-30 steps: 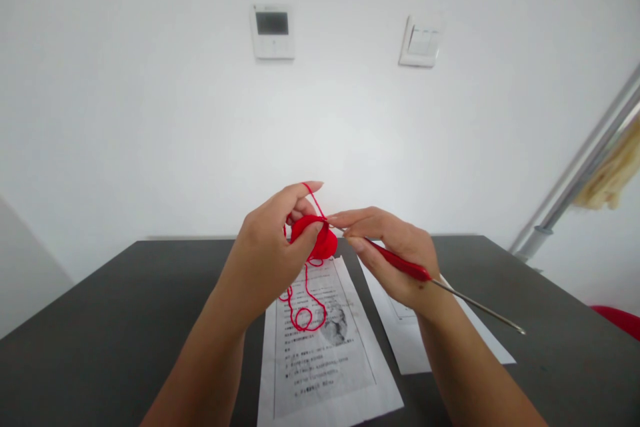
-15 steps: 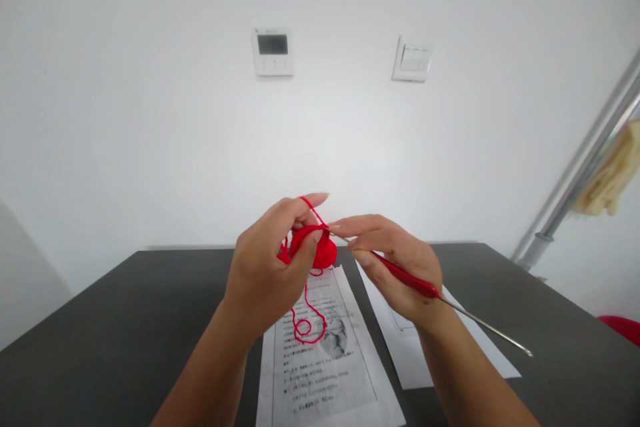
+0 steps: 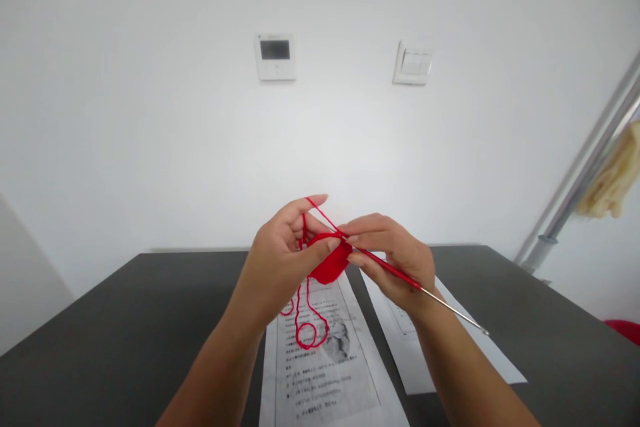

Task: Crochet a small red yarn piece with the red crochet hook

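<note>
Pinched between the thumb and fingers of my left hand [image 3: 277, 250] is a red crocheted piece [image 3: 330, 267], with red yarn [image 3: 320, 210] running over the raised index finger. My right hand [image 3: 400, 257] is closed around a crochet hook [image 3: 393, 270] with a red handle. The hook's tip meets the top edge of the piece and is hidden there; its bare metal end points down to the right. Loose yarn [image 3: 307, 335] hangs below my left hand, in loops over a printed sheet [image 3: 320, 393].
A second paper sheet [image 3: 415, 373] lies on the dark table [image 3: 115, 333], partly under my right forearm. Behind stands a white wall with a thermostat panel [image 3: 276, 57] and a switch [image 3: 414, 63]. At right are a metal pole [image 3: 580, 180] and a yellowish cloth [image 3: 610, 177].
My left hand has shifted slightly right, and more of the red piece shows below the fingers. The hook has moved left, deeper toward the piece, with its far end nearer my right wrist.
</note>
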The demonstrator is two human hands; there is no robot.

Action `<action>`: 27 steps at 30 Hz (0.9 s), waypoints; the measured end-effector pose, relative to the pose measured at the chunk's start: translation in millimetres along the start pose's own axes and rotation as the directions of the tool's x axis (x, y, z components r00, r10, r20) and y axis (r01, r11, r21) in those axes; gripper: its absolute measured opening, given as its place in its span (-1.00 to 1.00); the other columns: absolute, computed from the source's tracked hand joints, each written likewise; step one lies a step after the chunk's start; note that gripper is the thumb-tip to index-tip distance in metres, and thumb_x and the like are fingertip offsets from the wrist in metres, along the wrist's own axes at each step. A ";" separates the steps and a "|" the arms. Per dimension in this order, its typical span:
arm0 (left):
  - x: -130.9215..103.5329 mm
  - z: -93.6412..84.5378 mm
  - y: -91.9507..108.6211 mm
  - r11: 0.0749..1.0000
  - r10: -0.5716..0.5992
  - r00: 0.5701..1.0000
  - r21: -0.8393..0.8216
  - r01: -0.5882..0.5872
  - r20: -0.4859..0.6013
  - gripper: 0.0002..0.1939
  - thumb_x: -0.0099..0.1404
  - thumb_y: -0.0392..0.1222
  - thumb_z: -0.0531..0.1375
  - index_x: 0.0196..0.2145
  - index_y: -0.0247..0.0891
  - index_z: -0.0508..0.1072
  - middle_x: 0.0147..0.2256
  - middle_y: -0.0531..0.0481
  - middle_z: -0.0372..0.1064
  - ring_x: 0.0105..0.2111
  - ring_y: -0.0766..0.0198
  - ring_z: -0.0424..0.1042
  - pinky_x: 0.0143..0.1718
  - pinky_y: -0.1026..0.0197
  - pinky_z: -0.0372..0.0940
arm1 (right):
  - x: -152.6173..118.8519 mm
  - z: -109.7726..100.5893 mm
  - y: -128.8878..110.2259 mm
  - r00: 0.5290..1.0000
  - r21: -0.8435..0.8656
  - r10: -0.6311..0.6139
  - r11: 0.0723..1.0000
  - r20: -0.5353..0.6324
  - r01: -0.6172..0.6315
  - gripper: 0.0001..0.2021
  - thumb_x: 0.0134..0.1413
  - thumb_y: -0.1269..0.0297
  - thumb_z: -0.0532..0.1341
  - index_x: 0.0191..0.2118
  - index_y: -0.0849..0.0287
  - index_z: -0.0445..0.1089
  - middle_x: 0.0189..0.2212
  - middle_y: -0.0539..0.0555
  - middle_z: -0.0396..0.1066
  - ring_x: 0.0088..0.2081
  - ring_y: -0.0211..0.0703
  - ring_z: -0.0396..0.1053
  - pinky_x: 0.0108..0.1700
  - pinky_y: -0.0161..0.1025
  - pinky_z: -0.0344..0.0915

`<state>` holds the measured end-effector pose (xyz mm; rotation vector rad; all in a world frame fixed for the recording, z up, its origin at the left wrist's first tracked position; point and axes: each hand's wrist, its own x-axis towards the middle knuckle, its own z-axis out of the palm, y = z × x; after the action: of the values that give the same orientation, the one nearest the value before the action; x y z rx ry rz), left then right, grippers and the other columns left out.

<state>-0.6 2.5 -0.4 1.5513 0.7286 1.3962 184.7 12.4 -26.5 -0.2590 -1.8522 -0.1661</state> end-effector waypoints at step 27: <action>27.3 -27.2 -27.3 0.933 0.227 0.969 0.263 -0.246 0.099 -0.61 0.27 -0.27 0.31 0.07 -0.26 0.55 -0.38 0.05 0.49 -0.34 0.25 0.49 -0.23 0.21 0.38 | 4.1 -7.5 -18.9 0.874 0.081 0.485 0.871 0.012 -0.485 -0.90 0.26 0.39 0.31 -0.22 0.11 0.61 -0.33 0.04 0.68 -0.31 -0.15 0.63 -0.28 -0.26 0.54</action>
<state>-18.1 44.3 -13.8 1.9472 0.7355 1.4543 185.6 -7.3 -20.1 -0.6569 -1.7225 0.2572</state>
